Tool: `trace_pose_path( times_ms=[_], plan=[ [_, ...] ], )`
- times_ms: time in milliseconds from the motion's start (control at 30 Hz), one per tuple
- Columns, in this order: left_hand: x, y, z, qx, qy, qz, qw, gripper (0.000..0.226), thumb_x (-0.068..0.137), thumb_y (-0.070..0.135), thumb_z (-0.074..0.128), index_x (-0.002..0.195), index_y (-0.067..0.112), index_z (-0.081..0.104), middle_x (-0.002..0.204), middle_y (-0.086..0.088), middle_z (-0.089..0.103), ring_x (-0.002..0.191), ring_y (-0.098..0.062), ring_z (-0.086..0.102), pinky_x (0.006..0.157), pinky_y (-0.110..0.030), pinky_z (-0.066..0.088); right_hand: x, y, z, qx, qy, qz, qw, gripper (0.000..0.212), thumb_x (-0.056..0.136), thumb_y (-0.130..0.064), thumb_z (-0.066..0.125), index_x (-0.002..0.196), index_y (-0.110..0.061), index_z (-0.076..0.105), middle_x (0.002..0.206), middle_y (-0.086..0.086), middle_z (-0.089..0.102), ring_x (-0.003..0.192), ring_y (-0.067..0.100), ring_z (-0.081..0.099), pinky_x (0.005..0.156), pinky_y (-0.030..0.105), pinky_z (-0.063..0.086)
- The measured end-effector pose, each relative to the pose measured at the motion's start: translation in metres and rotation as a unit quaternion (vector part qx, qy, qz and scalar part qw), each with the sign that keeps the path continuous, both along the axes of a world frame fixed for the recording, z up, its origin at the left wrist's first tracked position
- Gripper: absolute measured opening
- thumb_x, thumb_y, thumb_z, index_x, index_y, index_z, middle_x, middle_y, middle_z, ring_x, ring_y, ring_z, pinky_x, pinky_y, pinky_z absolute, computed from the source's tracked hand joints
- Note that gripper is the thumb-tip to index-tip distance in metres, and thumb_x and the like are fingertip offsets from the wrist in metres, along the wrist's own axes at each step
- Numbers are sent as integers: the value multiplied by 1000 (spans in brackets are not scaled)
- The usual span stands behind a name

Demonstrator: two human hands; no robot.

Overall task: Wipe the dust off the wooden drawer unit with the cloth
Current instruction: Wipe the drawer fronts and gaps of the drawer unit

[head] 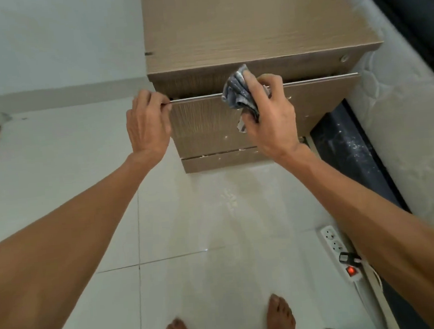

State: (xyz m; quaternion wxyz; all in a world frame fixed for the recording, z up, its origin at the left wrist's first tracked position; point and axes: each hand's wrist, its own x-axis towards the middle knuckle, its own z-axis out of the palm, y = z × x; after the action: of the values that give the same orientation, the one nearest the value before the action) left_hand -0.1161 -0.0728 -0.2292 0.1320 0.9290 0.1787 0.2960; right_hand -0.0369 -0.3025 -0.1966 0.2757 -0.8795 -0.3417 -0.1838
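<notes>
The wooden drawer unit (247,26) stands on the white tiled floor against the wall. Its middle drawer (202,121) is pulled out a little, with a metal strip along its top edge. My left hand (147,125) grips the left end of that top edge, fingers curled over it. A crumpled grey-blue cloth (239,96) is bunched in my right hand (269,114) and pressed onto the drawer's top edge near its middle. White specks dot the drawer fronts and the unit's top.
A white mattress (400,115) on a dark bed frame (348,152) lies right of the unit. A white power strip (337,248) with a lit red switch and a plug lies on the floor at right. My bare feet are at the bottom edge.
</notes>
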Motion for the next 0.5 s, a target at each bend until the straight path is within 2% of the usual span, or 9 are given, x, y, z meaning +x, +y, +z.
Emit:
trace_pose_path(
  times_ms=[200, 333, 500],
  plan=[
    [12, 24, -24, 61, -111, -58, 990, 14, 93, 20, 58, 97, 9, 64, 97, -12, 57, 88, -26, 55, 70, -38, 45, 14, 20, -13, -25, -179, 70, 981, 67, 76, -9, 66, 139, -10, 43, 123, 24, 50, 99, 33, 57, 55, 35, 54],
    [20, 37, -36, 105, -165, -99, 976, 15, 93, 19, 59, 98, 6, 65, 95, -12, 58, 85, -23, 55, 69, -31, 44, 18, 44, -21, -28, -287, 92, 953, 52, 84, -19, 56, 134, -4, 52, 119, 26, 54, 96, 35, 59, 52, 33, 52],
    [26, 44, -50, 132, -241, -134, 952, 14, 93, 16, 58, 98, 5, 64, 94, -12, 58, 83, -21, 55, 66, -26, 44, 24, 71, -52, -37, -412, 105, 904, 55, 84, -14, 67, 136, -6, 52, 124, 15, 32, 98, 33, 54, 51, 35, 53]
  ],
)
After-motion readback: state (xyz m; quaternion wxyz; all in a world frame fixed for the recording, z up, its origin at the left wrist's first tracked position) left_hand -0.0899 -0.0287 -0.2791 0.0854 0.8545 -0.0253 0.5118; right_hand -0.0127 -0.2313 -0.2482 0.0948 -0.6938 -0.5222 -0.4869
